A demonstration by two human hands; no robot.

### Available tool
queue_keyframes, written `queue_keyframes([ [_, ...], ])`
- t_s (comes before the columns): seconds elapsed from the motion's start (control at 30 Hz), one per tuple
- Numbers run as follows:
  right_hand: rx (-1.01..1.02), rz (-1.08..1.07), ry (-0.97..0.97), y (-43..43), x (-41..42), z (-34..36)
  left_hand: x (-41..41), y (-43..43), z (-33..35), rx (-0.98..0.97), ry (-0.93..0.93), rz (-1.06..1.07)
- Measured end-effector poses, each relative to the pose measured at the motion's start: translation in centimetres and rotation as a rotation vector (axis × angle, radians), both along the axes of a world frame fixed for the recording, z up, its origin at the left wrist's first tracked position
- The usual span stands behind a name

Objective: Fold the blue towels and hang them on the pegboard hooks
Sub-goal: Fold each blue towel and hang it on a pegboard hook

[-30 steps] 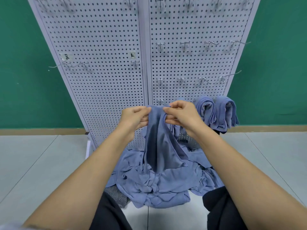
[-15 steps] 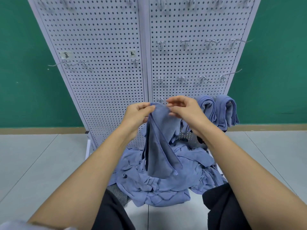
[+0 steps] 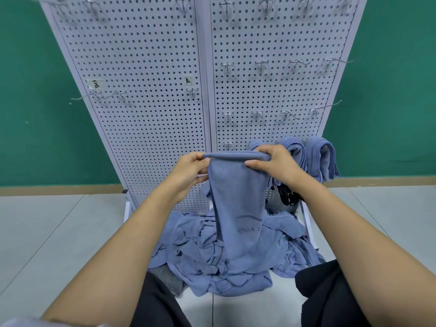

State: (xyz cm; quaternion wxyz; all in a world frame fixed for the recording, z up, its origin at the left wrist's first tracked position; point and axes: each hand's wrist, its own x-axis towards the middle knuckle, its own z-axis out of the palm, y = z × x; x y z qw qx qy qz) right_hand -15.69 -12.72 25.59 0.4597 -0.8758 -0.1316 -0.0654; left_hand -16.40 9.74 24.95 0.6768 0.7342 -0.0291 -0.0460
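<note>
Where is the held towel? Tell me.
Head view, centre: the towel hangs between the left hand and right hand, which pinch its top edge, in front of the pegboard and over the pile.

You have free room at the pegboard's (image 3: 146, 128) bare middle hooks (image 3: 257, 115); hung towels (image 3: 323, 159) crowd its lower right corner, a towel pile (image 3: 200, 256) its foot.
</note>
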Motion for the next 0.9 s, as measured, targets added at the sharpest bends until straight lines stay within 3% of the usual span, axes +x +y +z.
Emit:
queue_keyframes([
  [0.27, -0.179, 0.025, -0.067, -0.8, -0.1, 0.4, 0.0, -2.4, 0.1, -0.053, -0.138, -0.170],
  [0.4, -0.290, 0.047, -0.091, 0.5, 0.1, 0.1, 0.3, -3.3, 0.0, -0.051, -0.094, -0.062],
  [0.57, -0.118, -0.005, -0.092, 1.3, 0.4, 0.6, 1.2, -2.9, -0.6, -0.098, -0.011, 0.098],
  [0.73, 0.029, -0.021, -0.032, 1.1, 0.0, 3.0, 1.2, -2.0, -1.1, -0.067, 0.107, 0.096],
  [0.9, 0.167, 0.000, -0.052, 1.7, 0.1, 8.1, 1.7, -1.5, -2.0, -0.197, 0.269, 0.115],
])
